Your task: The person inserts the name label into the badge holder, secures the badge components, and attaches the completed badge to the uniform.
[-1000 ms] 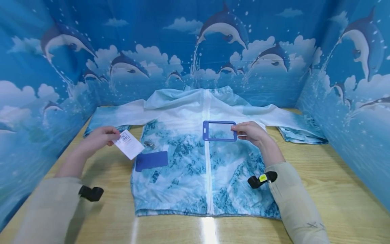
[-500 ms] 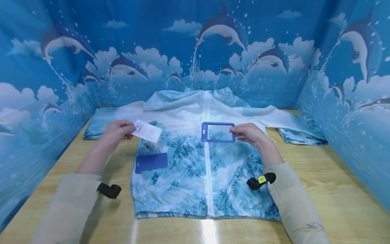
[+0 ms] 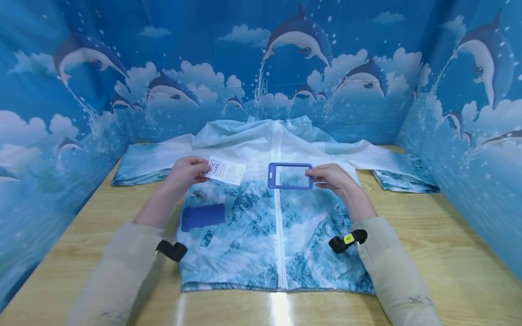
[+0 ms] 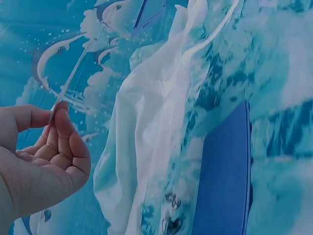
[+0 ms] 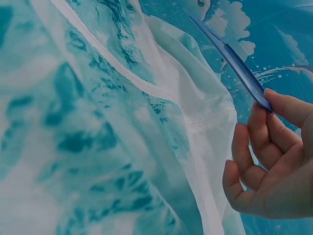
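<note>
Between thumb and fingers, my left hand [image 3: 187, 173] pinches the left end of a white printed card [image 3: 226, 170], raised over the jacket. In the left wrist view that card [image 4: 62, 98] shows nearly edge-on. My right hand [image 3: 332, 178] pinches the right end of a blue card holder frame [image 3: 272, 176] with an open window, held level to the right of the card with a gap between them. The right wrist view catches the frame [image 5: 234, 63] from its thin side. A solid blue panel [image 3: 203, 217] lies on the jacket's left side, beside small metal clips [image 3: 199, 194].
A blue and white zip jacket [image 3: 244, 244] lies spread on the wooden table [image 3: 440, 253], sleeves out to both sides. A dolphin-print curtain [image 3: 228, 59] surrounds the table at the back and sides.
My left hand has carried the card rightward, from left of the jacket to near the frame, and turned it closer to level. The right hand with the frame has shifted only slightly left.
</note>
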`<state>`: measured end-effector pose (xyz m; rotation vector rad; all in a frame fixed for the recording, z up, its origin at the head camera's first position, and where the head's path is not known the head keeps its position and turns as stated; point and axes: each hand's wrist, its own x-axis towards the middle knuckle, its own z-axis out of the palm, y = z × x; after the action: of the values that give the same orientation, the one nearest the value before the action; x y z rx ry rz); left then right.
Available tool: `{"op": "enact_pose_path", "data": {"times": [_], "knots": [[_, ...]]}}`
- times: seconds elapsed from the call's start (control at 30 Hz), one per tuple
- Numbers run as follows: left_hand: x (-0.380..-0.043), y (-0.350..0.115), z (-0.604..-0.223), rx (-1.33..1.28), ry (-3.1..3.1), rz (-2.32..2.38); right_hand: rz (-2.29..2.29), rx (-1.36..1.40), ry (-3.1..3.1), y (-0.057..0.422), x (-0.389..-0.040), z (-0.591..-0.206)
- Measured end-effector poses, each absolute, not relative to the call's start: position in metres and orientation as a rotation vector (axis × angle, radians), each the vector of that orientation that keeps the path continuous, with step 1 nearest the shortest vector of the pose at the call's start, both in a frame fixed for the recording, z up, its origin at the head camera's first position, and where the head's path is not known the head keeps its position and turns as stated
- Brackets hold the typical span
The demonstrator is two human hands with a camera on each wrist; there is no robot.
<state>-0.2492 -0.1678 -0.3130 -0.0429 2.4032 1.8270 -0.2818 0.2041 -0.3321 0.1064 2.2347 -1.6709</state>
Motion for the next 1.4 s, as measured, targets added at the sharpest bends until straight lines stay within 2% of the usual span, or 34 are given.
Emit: {"op": "enact_pose_path", "data": {"times": [0.5, 0.67, 1.4], "knots": [[-0.257, -0.108, -0.314, -0.073, 2.249, 1.934, -1.698, 0.118, 2.229, 0.193, -0.285, -0.33], [-0.261, -0.094, -0.316, -0.161, 2.236, 1.963, -1.714, 0.119, 2.216, 0.189, -0.285, -0.33], [-0.264, -0.057, -0.32, -0.195, 2.292, 1.956, -1.766, 0.146, 2.194, 0.177, -0.284, -0.331]]}}
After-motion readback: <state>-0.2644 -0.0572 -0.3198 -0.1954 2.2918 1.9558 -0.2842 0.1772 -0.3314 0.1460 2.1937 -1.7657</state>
